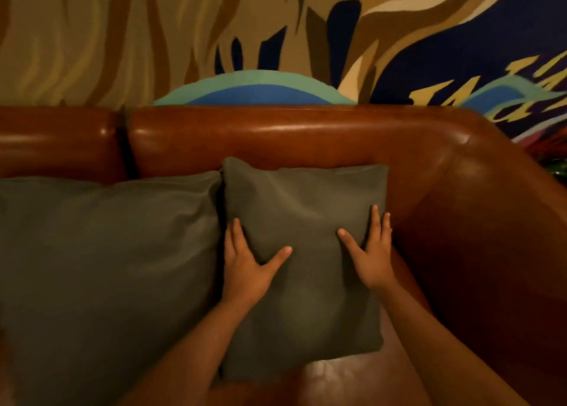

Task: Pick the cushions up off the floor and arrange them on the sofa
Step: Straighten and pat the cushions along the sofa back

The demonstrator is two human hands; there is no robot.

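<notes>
A small grey-green cushion [303, 209] leans upright against the backrest of the brown leather sofa [276, 135], near its right corner. My left hand [245, 267] grips the cushion's left edge, thumb spread across the front. My right hand [371, 255] clasps the right edge the same way, fingers wrapped behind. A larger grey-green cushion [104, 252] rests on the sofa directly to the left, its edge touching the small one.
The sofa's right armrest [491, 221] curves forward beside the small cushion. A painted mural wall [276, 37] in tan, blue and yellow rises behind the backrest. A strip of bare seat [331, 378] shows below the small cushion.
</notes>
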